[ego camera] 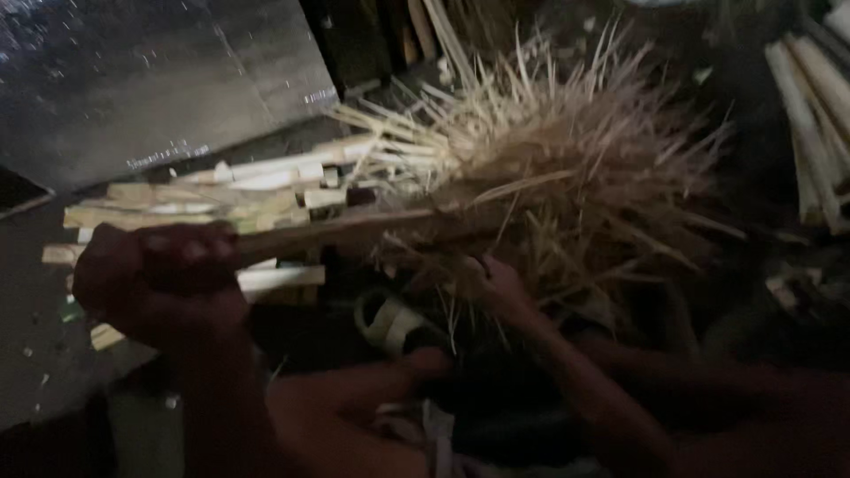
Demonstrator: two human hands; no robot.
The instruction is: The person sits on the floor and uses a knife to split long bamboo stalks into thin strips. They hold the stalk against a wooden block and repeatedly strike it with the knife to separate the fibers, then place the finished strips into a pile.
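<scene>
— While the long wooden stick (354,232) is kept level, how is it held?
— It is clenched in the left hand (164,283), whose grip is closed on its near end.
— And the right hand (500,288)?
— It is tucked under the bundle of split bamboo slivers (567,168), steadying it; whether that grip is closed cannot be told.

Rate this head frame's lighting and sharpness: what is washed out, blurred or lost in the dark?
Head view: dim overall, soft with motion blur. The left hand gripping a long stick is smeared; the right hand under the splayed pale bundle of strips is murky. Stacked pale slats catch the most light; the lower frame and right edge sink into shadow.
</scene>
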